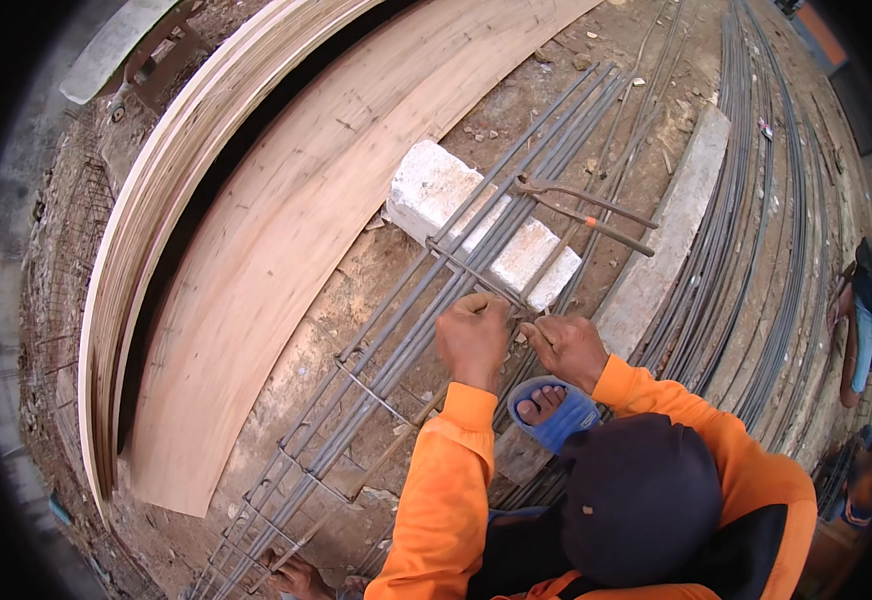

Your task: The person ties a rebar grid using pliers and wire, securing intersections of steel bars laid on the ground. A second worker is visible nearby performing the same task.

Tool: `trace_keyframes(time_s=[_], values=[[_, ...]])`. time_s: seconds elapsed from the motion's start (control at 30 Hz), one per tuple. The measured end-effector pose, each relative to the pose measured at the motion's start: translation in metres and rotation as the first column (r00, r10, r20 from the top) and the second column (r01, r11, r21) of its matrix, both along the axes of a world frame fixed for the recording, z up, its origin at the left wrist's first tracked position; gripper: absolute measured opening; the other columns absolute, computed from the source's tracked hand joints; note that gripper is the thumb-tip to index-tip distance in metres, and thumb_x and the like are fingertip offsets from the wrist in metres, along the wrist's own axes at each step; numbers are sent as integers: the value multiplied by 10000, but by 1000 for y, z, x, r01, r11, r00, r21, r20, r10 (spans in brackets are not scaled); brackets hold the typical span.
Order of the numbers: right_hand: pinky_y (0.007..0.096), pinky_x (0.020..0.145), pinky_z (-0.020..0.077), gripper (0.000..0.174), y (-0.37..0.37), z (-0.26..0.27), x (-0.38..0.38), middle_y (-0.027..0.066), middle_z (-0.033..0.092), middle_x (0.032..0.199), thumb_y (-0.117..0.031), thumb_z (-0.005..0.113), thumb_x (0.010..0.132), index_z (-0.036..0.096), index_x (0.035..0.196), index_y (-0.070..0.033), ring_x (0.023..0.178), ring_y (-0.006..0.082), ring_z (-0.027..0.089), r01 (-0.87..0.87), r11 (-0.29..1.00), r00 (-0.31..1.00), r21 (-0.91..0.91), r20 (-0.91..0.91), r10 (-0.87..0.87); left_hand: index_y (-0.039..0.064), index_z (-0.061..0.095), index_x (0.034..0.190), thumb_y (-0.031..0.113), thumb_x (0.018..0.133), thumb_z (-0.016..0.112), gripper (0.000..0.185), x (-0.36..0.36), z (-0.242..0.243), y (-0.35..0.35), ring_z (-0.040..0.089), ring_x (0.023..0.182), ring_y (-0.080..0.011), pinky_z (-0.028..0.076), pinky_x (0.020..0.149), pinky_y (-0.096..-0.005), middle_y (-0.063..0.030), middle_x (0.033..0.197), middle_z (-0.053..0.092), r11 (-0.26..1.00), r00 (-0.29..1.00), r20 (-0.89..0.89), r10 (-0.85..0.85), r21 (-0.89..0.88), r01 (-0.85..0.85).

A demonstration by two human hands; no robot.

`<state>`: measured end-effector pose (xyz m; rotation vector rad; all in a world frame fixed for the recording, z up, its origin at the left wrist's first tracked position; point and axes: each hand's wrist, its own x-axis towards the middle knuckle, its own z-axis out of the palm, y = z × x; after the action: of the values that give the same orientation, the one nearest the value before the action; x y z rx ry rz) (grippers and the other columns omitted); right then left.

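My left hand (473,337) is closed at the end of a square wire stirrup (473,276), beside long steel rebars (436,319). My right hand (565,343) is just to its right, with thumb and forefinger pinched; tie wire between the hands is too small to make out. The rebars cross a white stone block (447,180), and more stirrups (372,394) surround them at the lower left. Beyond my hands, rusty end-cutting pincers (586,211) with orange on one handle rest across the bars, touched by neither hand.
Bent-looking plywood sheets (316,195) lie at the left. A concrete beam (676,217) and bundled rebars (728,225) lie at the right. A blue sandal (552,412) is by my right hand. Another person's hand (293,576) is near the cage at the bottom; people also show at the right edge.
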<state>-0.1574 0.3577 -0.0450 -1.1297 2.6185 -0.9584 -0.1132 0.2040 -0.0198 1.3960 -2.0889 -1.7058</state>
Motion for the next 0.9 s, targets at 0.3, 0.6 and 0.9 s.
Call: trace_keyframes(time_s=[0.3, 0.6, 0.9], values=[[426, 560, 499, 188, 13, 17, -13, 185, 637, 694, -190, 664, 948, 649, 863, -23, 632, 371, 638, 1, 993, 941, -117, 335, 39, -45, 747, 875, 155, 821, 725, 209, 3, 7, 8, 658, 677, -188, 512, 662, -324, -138, 745, 720, 993, 994, -103, 28, -108, -39], [384, 593, 511, 609, 5, 24, -21, 223, 675, 972, -51, 644, 920, 419, 1483, -105, 626, 335, 669, -112, 994, 944, 11, 312, 103, 5, 688, 936, 133, 904, 696, 132, 24, 2, 25, 691, 835, -322, 521, 765, -415, -157, 903, 711, 882, 926, -322, -196, -471, 23], [424, 603, 504, 622, -2, 28, -26, 198, 675, 789, -58, 639, 905, 434, 1485, -148, 653, 390, 670, -108, 994, 902, -9, 420, 102, -10, 705, 932, 93, 867, 698, 123, 8, 6, 16, 686, 687, -260, 529, 684, -365, -159, 798, 721, 989, 980, -200, -18, -149, -13]])
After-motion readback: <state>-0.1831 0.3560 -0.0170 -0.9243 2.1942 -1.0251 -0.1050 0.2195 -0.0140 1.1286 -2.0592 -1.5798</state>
